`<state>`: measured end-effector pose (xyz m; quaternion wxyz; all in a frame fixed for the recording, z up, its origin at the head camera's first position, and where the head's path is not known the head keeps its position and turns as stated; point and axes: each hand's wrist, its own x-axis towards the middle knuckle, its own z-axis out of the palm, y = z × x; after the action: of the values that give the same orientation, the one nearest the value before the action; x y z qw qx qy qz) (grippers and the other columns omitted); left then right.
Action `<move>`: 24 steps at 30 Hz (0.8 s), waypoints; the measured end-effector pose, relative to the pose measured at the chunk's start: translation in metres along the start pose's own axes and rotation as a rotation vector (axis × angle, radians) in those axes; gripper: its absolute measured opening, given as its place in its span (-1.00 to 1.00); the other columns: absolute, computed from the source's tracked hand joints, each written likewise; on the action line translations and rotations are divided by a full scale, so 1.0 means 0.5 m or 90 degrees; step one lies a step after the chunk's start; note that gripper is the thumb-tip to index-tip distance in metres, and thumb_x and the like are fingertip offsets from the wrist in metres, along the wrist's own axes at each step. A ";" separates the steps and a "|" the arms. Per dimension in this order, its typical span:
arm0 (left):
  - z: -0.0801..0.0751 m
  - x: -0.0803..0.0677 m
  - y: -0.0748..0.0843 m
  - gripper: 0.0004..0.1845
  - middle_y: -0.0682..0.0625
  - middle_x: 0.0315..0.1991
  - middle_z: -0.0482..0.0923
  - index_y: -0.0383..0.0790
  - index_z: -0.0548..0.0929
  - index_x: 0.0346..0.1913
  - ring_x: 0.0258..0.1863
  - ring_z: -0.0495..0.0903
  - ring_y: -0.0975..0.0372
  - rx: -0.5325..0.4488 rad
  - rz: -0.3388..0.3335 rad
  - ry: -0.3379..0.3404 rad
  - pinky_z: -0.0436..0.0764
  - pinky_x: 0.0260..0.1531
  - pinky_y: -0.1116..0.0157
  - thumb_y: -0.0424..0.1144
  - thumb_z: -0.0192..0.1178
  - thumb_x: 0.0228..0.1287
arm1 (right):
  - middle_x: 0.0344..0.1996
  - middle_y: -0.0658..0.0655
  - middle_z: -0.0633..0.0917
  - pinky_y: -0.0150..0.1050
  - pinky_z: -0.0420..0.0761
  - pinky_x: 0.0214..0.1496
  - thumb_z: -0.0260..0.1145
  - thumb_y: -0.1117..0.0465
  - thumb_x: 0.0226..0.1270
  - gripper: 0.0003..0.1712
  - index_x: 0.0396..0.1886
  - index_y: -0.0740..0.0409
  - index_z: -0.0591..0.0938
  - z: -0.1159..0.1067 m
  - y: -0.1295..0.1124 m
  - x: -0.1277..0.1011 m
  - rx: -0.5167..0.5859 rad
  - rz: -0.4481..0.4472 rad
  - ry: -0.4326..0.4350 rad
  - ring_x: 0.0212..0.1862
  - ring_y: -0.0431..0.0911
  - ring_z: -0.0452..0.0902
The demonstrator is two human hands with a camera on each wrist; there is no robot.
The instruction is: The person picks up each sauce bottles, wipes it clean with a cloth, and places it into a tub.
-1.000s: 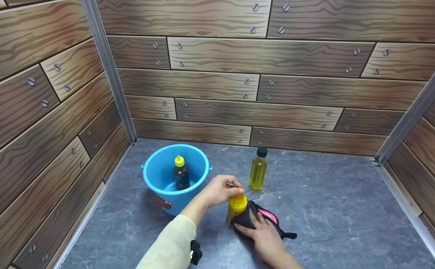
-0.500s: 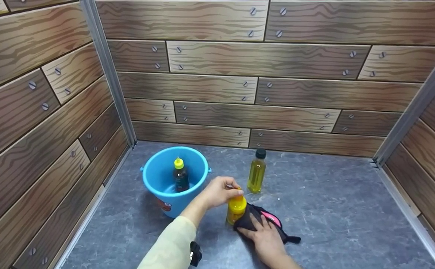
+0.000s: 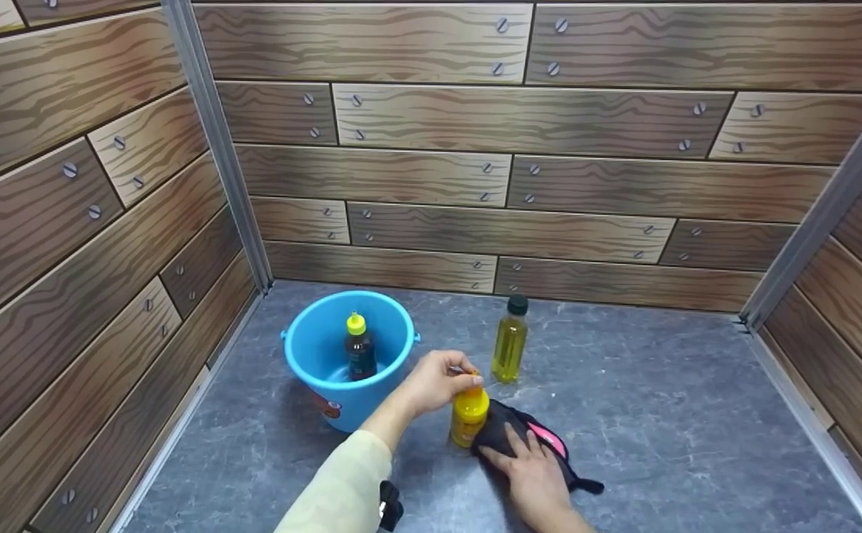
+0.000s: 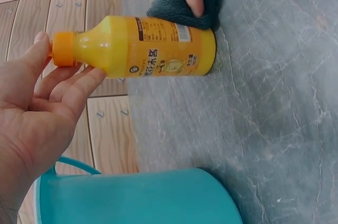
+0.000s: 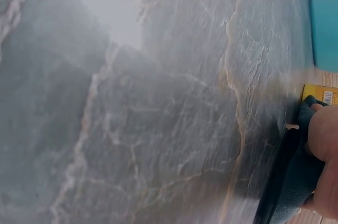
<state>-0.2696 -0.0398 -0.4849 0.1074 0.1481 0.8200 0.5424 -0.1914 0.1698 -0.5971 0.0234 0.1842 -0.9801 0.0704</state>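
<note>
Head view: the yellow bottle (image 3: 469,416) is pinched at its cap by the left hand (image 3: 436,381); the dark cloth (image 3: 508,437), touching the bottle, is pressed flat under the right hand (image 3: 534,477), fingers straight.

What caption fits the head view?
Left hand grips yellow bottle; right hand presses dark cloth.

Yellow juice bottle and dark cloth, touching on the bench

The yellow bottle (image 3: 469,414) stands upright on the grey bench (image 3: 660,414), full of yellow juice, with an orange cap (image 4: 63,49) and a printed label; fingers pinch it at the cap and neck. The dark cloth (image 3: 523,441), with a pink patch, lies bunched flat against the bottle's lower side, fingers pressing on it.
</note>
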 end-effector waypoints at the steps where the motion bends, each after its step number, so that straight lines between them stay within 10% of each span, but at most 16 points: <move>1: 0.002 0.000 0.000 -0.89 0.07 -0.17 0.75 -0.13 0.78 -0.22 -0.17 0.71 0.19 0.002 0.004 0.003 0.74 -0.01 0.12 -0.22 0.35 0.52 | 0.44 0.33 0.51 0.42 0.51 0.25 0.38 0.43 0.30 -0.33 0.27 -0.34 0.75 0.001 0.001 -0.002 0.002 0.004 0.009 0.38 0.51 0.41; 24: 0.010 -0.006 0.008 -0.90 0.07 -0.19 0.73 -0.11 0.75 -0.16 -0.17 0.68 0.19 0.056 0.015 0.013 0.73 -0.03 0.12 -0.24 0.27 0.58 | 0.54 0.42 0.36 0.28 0.67 0.03 0.31 0.60 0.27 -0.02 0.55 -0.34 0.51 -0.048 0.025 -0.031 0.132 0.142 0.118 0.29 0.43 0.53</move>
<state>-0.2646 -0.0349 -0.4831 0.0861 0.1569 0.8424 0.5082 -0.1811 0.1904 -0.5759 0.0868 0.0685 -0.9755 0.1903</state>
